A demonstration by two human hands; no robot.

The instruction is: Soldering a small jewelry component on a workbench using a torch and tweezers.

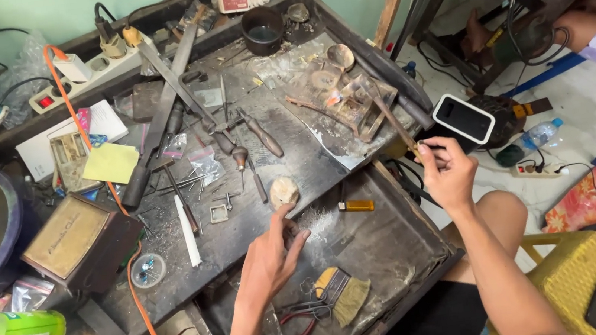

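Observation:
My right hand (448, 170) is closed around the near end of a thin metal blowpipe torch (391, 121) that slants up to a small flame on the charred soldering block (341, 102). My left hand (272, 255) hovers over the pulled-out bench drawer (389, 247), fingers loosely curled, thumb and fingertips close together beside the tan wooden bench peg (284, 190). Whether it pinches something small I cannot tell. A brush (344, 295) and red-handled pliers (302, 323) lie in the drawer just below that hand.
The dark workbench (296, 153) is crowded with files, pliers, gravers, a yellow lighter (356, 206), a white stick (187, 231), a brass-topped box (71, 242), a power strip (89, 73) and a black pot (263, 29). A phone (463, 119) rests right of it; a yellow stool (595, 283) stands bottom right.

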